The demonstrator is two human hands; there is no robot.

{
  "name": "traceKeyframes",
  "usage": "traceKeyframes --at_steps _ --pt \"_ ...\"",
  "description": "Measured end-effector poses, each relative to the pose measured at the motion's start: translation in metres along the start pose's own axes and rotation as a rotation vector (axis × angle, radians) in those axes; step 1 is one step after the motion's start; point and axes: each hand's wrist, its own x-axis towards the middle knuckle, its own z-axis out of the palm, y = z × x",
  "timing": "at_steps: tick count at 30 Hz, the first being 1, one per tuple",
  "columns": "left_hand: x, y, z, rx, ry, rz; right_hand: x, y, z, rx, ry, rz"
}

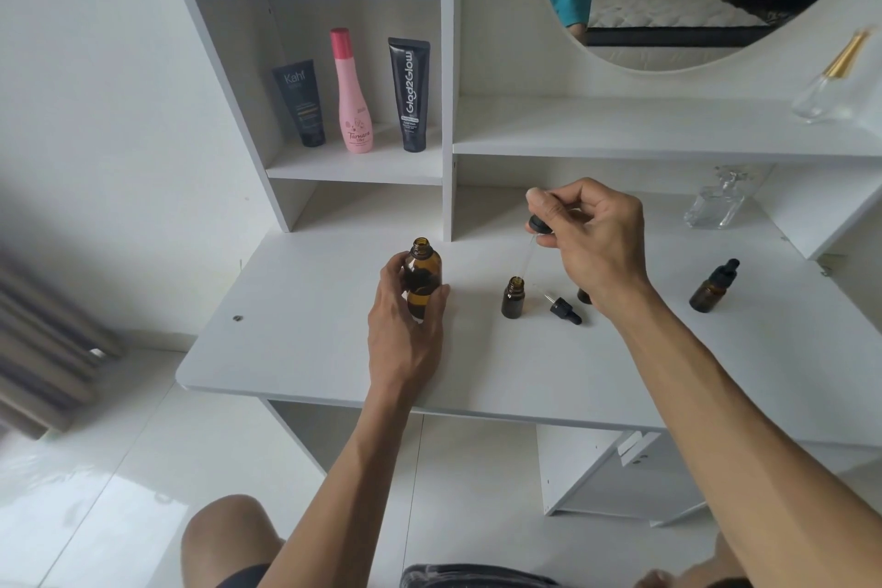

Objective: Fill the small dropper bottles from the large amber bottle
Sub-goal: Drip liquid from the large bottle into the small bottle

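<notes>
Dropper [537, 229] pinched over small bottle [513, 298], left hand [405, 320] gripping amber bottle [422, 277]

Glossy amber glass bottle [423, 282] — matt white desk [305, 349]

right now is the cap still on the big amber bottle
No, the big amber bottle, held upright by the left hand, has a bare open neck with no cap on it.

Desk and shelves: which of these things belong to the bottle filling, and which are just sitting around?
In use: large amber bottle, open small bottle, dropper in the right hand, loose dropper cap, capped small bottle.

Idle: Kahf tube, pink bottle, Glad2Glow tube, clear glass bottle.
</notes>
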Motion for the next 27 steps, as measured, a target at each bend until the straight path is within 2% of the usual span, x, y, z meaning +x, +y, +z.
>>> traceKeyframes --at_steps 27 --pt "0.0001 -0.0013 0.0013 -0.006 0.004 -0.005 -0.0005 -0.0073 0.0034 -0.112 -0.026 -0.071"
